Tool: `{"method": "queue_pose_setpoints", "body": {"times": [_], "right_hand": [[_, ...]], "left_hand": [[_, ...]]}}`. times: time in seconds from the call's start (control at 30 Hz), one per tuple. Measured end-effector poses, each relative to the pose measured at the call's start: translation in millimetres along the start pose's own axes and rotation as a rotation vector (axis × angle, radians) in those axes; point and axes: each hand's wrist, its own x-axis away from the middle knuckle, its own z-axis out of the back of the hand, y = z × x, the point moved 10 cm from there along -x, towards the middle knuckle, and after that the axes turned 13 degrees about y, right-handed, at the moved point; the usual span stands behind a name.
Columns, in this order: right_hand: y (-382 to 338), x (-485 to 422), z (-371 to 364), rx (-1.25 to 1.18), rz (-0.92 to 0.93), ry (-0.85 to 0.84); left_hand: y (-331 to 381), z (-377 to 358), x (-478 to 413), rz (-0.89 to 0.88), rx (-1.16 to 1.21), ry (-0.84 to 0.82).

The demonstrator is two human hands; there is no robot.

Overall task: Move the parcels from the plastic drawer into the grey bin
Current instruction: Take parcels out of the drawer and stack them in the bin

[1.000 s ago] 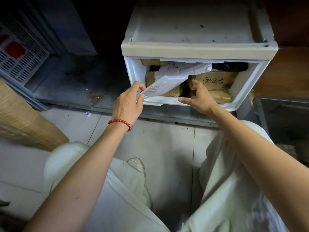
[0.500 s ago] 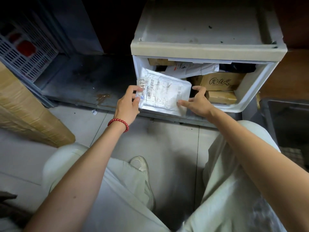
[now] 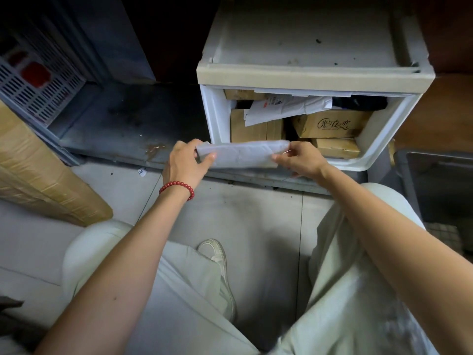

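A flat white mailer parcel [image 3: 243,153] hangs just in front of the open white plastic drawer [image 3: 399,116]. My left hand [image 3: 185,165] pinches its left end and my right hand [image 3: 300,160] pinches its right end. Inside the drawer lie another white mailer [image 3: 286,107], a brown box with printed script [image 3: 331,124], a taller brown box [image 3: 256,128] and a small brown box [image 3: 335,147]. The grey bin [image 3: 440,185] stands at the right edge, partly cut off.
A large taped cardboard box [image 3: 43,175] lies on the floor at left. A perforated white crate [image 3: 33,80] sits at upper left on a dark metal ledge [image 3: 128,129]. My knees and one shoe [image 3: 217,254] fill the lower view.
The white mailer came out of the drawer and tipped from label-up to edge-on. My right hand went from open beside it to pinching its right end, and both hands drew back toward me.
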Motion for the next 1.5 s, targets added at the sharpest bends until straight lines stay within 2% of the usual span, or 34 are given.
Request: {"method": "queue_pose_setpoints", "body": {"times": [0.13,0.27,0.37,0.43,0.67,0.83,0.97,1.17,1.3,1.5], "right_hand": [[-8,-3,23,0.010,0.044,0.131],[-8,5,70,-0.119,0.023,0.236],[2,19,108,-0.030,0.038,0.299],[18,36,146,-0.032,0.005,0.353],[108,116,277,-0.308,-0.196,0.629],[197,199,338,-0.484,-0.380,0.894],[260,252,339,-0.640,-0.494,0.956],[354,290,303,-0.805,-0.775,1.032],[411,300,271,-0.885,-1.019,1.147],[454,275,239,-0.960,-1.165,1.150]], "left_hand": [[11,0,-11,0.042,0.115,-0.006],[58,-2,-13,0.026,0.231,-0.004],[100,-11,-6,-0.012,0.280,0.005],[141,-25,4,-0.084,0.317,-0.028],[300,-92,69,-0.396,0.349,-0.219],[391,-151,152,-0.750,0.257,-0.405],[426,-194,221,-0.929,0.177,-0.516],[442,-244,280,-1.261,-0.123,-0.464],[445,-263,273,-1.257,-0.122,-0.476],[441,-284,258,-1.249,-0.120,-0.489]]}}
